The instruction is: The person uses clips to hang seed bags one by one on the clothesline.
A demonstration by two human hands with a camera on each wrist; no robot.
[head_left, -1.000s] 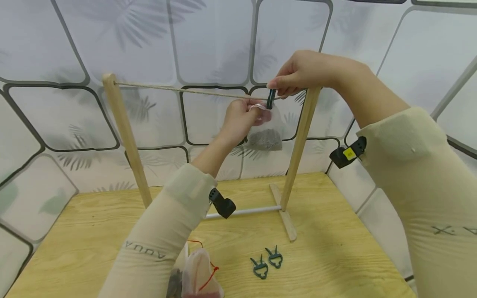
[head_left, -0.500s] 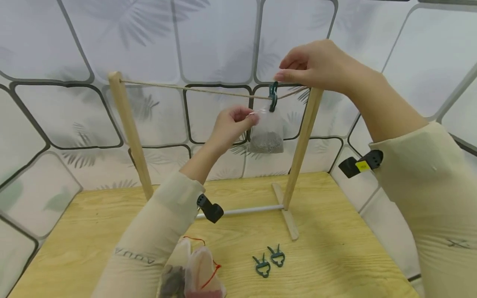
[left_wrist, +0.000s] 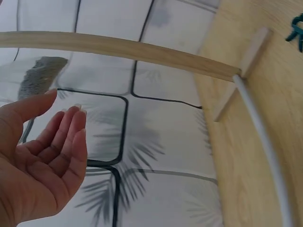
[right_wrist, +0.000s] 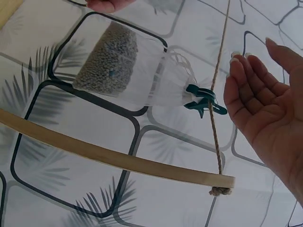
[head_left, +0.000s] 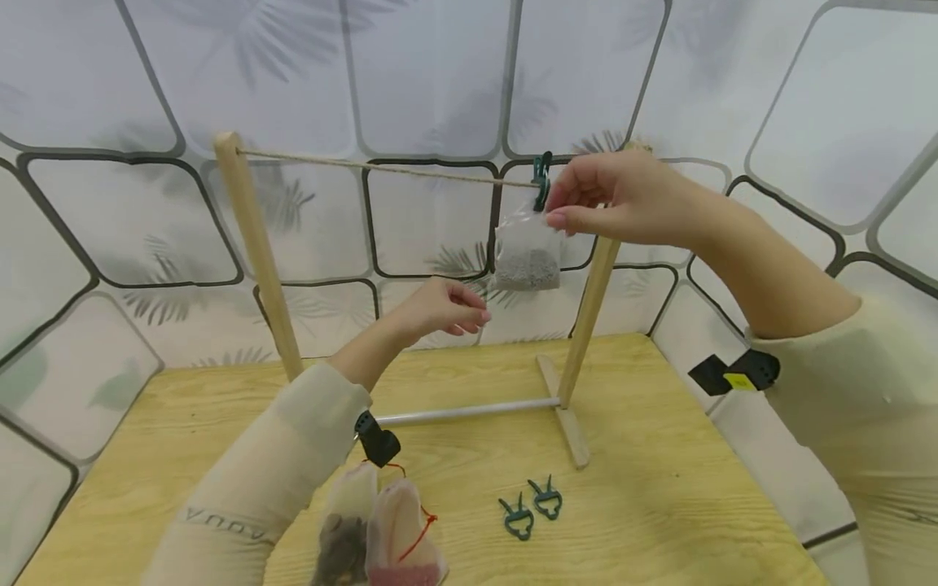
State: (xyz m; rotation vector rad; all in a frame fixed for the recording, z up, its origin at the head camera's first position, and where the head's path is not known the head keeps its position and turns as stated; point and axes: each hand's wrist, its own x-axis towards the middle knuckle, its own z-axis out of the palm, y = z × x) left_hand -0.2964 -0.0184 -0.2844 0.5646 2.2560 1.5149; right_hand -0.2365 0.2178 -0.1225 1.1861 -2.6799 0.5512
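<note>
A sheer mesh drawstring bag [head_left: 528, 264] with grey granules in its bottom hangs from the twine [right_wrist: 218, 61]. A dark green clip [right_wrist: 204, 100] grips its gathered top at the line. My right hand [head_left: 623, 199] is beside the clip, its fingers loosely bent with nothing between them; the right wrist view shows the fingertips just off the clip [head_left: 541, 181]. Lower and to the left of the bag, my left hand [head_left: 443, 309] hovers with relaxed fingers and an empty palm. In the left wrist view the granules [left_wrist: 40, 75] show beyond the thumb.
A wooden left post [head_left: 256, 252] and right post [head_left: 586, 317] carry the twine, joined low by a white rod [head_left: 469, 412]. Two more green clips [head_left: 518, 518] lie on the wooden table [head_left: 659, 521]. Two filled bags [head_left: 403, 537], one red-corded, lie at the front left.
My right hand has let go of the clip and come down beside it. My left hand has released the bag and moved down and left. The bag now hangs from the clip.
</note>
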